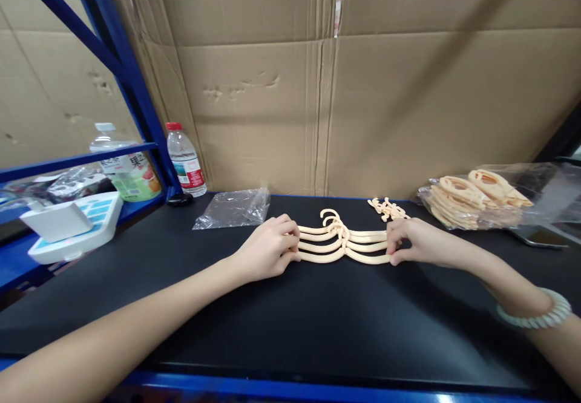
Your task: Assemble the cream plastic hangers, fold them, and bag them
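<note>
Item: small cream plastic hangers (344,243), a fanned set lying flat on the black desk (290,318), hooks bunched at the centre.

Position: between the two hands, ends held. Left hand (267,249) fingers curled and pinched on the left ends; right hand (408,241) fingers pinched on the right ends.

Handling, as judged: light, thin, stiff with some flex, smooth, apt to slide or tangle. Best gripped at the arm ends, or at the hooks.

Nearby: clear bag (233,208) beyond the left fingers; bagged hangers (472,200) beyond the right.
</note>
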Tool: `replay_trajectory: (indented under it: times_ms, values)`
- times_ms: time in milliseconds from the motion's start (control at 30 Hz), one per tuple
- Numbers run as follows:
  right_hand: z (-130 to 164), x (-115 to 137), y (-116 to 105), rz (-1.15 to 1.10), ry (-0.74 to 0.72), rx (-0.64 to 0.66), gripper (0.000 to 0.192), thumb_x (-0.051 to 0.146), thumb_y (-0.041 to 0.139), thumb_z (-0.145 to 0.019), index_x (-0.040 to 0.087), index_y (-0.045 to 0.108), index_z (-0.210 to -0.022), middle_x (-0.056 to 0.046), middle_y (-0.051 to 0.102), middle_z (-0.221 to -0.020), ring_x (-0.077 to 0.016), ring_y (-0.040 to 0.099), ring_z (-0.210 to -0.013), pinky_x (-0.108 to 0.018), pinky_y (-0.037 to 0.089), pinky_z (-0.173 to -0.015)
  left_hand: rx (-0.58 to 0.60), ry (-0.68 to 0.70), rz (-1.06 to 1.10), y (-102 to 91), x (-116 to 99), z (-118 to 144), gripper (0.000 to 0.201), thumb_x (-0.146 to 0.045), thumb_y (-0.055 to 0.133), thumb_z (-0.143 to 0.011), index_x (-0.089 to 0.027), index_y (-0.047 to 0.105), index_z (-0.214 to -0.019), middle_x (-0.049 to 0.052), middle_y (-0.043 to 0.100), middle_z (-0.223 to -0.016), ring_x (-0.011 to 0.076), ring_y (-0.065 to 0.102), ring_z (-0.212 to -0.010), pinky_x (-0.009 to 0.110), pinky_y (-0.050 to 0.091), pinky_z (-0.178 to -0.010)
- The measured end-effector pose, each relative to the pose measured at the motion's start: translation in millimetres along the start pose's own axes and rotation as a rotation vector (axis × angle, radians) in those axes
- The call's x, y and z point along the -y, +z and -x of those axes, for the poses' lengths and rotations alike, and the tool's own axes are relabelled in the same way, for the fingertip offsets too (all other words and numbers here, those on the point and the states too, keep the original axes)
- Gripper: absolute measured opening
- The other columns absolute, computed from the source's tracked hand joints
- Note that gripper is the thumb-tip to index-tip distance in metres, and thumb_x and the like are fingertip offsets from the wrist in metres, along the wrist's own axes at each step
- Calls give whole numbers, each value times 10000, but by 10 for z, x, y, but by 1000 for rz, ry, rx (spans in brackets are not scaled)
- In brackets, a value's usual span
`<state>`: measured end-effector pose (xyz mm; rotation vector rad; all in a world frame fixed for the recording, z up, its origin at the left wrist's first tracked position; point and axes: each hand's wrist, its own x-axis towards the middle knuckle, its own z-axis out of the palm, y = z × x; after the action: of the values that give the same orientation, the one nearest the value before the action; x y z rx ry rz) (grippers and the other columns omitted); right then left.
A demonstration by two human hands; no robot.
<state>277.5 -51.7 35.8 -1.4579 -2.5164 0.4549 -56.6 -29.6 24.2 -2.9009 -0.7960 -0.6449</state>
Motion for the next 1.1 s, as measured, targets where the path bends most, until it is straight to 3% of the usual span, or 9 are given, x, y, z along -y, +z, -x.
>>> replay_trajectory:
  times_ms: [533, 733, 900, 1000, 1100]
  values:
    - [-32, 30, 38, -31, 63, -5, 94, 255, 668, -706, 172, 706, -684, -37, 662, -730, -177, 600, -699, -282, 441, -678, -14, 129, -387, 88, 12, 10, 143, -61, 512, -823, -118, 593, -720, 90, 602, -827, 220, 523, -878, 335, 484, -683]
    - [-30, 18, 52, -3, 69, -19, 108, 260, 634, -717, 184, 699, -677, -29, 684, -716, -179, 603, -677, -275, 433, -643, -40, 142, -346, 124, 13, 33, 171, -7, 473, -814, -97, 611, -766, 153, 604, -1073, 272, 456, -1133, 362, 537, -849]
    - [-151, -33, 108, 84, 148, -82, 108, 263, 626, -733, 211, 712, -695, -10, 700, -716, -176, 613, -673, -263, 422, -617, -15, 56, -335, 201, 169, -18, 195, -24, 445, -857, -81, 629, -830, 161, 611, -1124, 264, 477, -1157, 369, 518, -903]
    - [-327, -40, 159, 235, 249, -196, 117, 263, 614, -765, 229, 721, -731, -7, 703, -725, -183, 630, -711, -256, 414, -603, 91, -103, -347, 276, 374, -178, 217, -51, 428, -886, -74, 640, -847, 154, 648, -1038, 242, 568, -1037, 373, 497, -913]
    - [-483, -20, 204, 385, 315, -272, 163, 264, 577, -819, 221, 732, -794, -37, 714, -764, -207, 647, -762, -272, 420, -620, 115, -179, -367, 340, 563, -380, 227, -42, 410, -881, -49, 636, -858, 172, 667, -919, 249, 632, -887, 396, 519, -832]
